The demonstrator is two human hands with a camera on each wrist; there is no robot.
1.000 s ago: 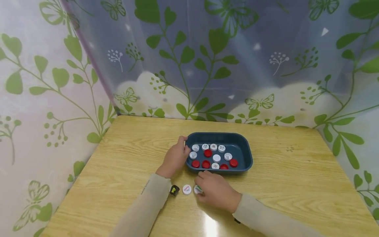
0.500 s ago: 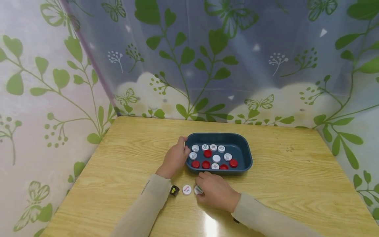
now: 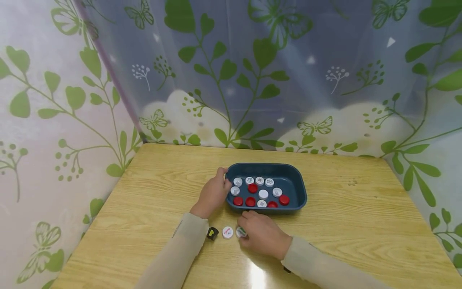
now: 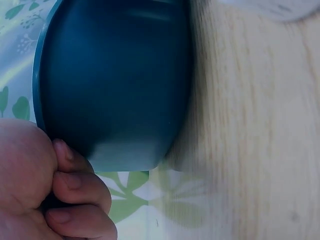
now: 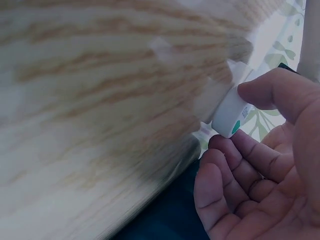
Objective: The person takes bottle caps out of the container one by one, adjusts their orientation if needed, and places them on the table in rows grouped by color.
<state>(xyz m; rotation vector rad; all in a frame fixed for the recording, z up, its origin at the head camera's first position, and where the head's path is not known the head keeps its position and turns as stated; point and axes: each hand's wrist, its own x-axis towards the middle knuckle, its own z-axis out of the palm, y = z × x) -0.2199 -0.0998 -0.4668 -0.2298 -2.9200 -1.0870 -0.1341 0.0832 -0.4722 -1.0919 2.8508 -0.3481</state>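
A dark blue tray stands on the table with several white bottle caps and red bottle caps inside. My left hand grips its left end, the fingers curled at the rim in the left wrist view. Just in front of the tray, my right hand pinches a white bottle cap with green print between thumb and fingertips. That cap is tilted on edge against the table in the right wrist view. Beside it lies another white cap with a pinkish print.
A small black object with a yellow patch sits against the left sleeve. The wooden table reaches back to a leaf-patterned curtain. Similar printed cloth hangs at the left side.
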